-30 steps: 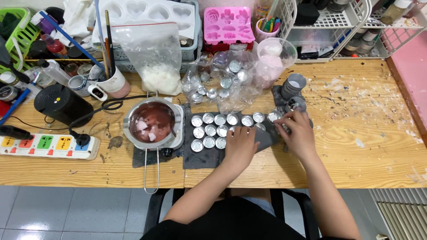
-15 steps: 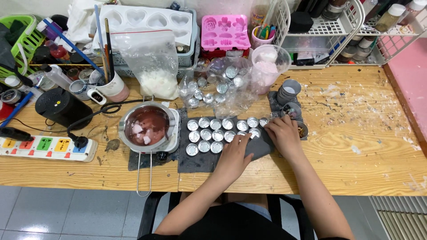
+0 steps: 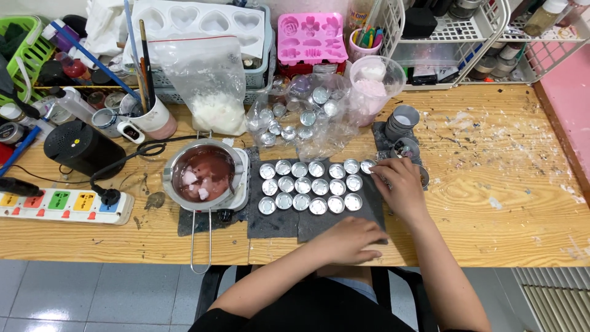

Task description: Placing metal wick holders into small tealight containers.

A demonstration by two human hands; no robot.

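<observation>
While my right hand pinches a small tin cup at the row's right end, left hand lies flat, empty, on the dark mat; melting pot sits left of cups.

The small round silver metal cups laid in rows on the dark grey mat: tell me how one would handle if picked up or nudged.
The small round silver metal cups look thin-walled and empty, so probably very light and easily dented. Low and flat-bottomed, they seem unlikely to tip, but a nudge might slide one into its close neighbours. The dark grey mat may curb sliding. The right hand is at the row's end.
</observation>
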